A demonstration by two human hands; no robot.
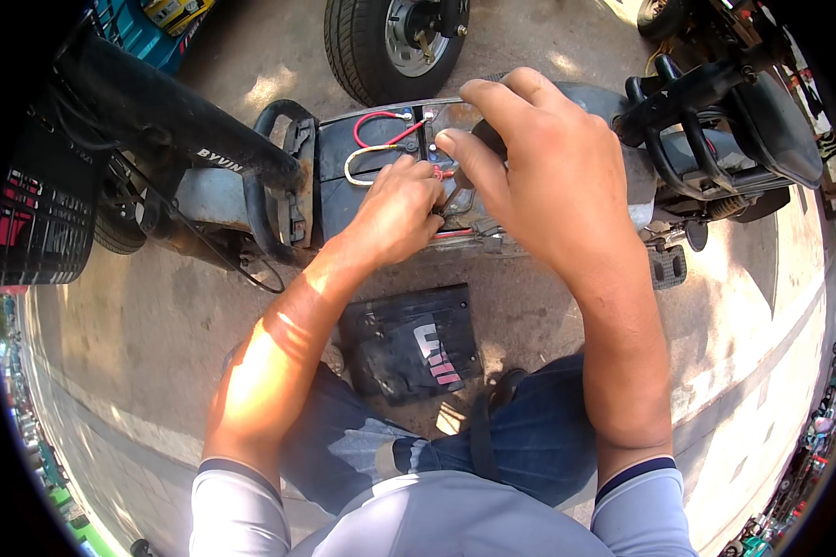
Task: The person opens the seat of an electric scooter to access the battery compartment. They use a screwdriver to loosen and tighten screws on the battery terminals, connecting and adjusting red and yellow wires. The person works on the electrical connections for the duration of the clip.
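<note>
a dark-handled screwdriver (489, 140) is gripped by the right hand (567, 176), its shaft slanted down toward the batteries (339, 139) set in the vehicle (186, 107). the left hand (404, 209) is held narrow beside the shaft; whether anything is pinched there cannot be told. a red cable (358, 130) and a white cable (348, 167) are looped nearby. a black panel (381, 343) is laid on the ground (158, 334).

Black boxy batteries (335, 141) carry curved cables (357, 133), red and cream. Below them, a flat black panel (395, 344) bears white-and-pink markings.
</note>
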